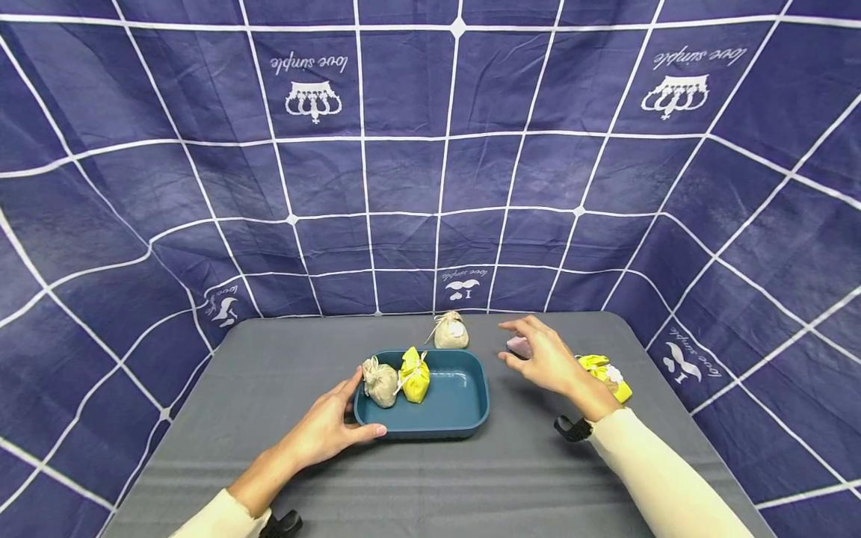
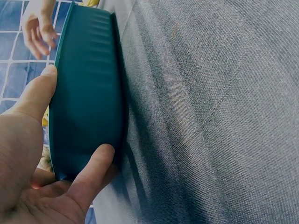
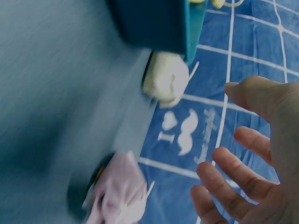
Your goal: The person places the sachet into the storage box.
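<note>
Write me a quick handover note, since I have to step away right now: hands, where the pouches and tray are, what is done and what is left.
Left hand grips the near-left corner of the blue tray.
Right hand is open, holding nothing, reaching over the pink pouch on the grey table.
Done: a beige pouch and a yellow pouch lie in the tray.
Left, probably: the pink pouch, a second beige pouch behind the tray, and a second yellow pouch at the right wrist, all on the table.
</note>
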Action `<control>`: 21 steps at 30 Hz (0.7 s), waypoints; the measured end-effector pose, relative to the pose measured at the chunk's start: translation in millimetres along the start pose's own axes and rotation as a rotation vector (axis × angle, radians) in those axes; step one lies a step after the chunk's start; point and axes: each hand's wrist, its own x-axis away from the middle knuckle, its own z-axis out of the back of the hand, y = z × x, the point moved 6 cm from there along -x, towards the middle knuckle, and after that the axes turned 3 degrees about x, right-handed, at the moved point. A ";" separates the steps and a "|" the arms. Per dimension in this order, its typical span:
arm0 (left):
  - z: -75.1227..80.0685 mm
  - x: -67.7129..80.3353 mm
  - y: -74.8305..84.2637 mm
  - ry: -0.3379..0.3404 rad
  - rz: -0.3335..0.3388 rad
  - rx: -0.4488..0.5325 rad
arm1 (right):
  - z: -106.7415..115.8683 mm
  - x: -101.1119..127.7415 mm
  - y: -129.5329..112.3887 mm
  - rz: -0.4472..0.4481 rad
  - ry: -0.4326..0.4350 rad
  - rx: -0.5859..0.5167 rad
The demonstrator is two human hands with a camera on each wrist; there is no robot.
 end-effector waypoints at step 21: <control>-1.5 0.3 -0.8 0.005 -0.003 0.001 | 43.3 67.2 82.1 -0.180 -0.008 0.115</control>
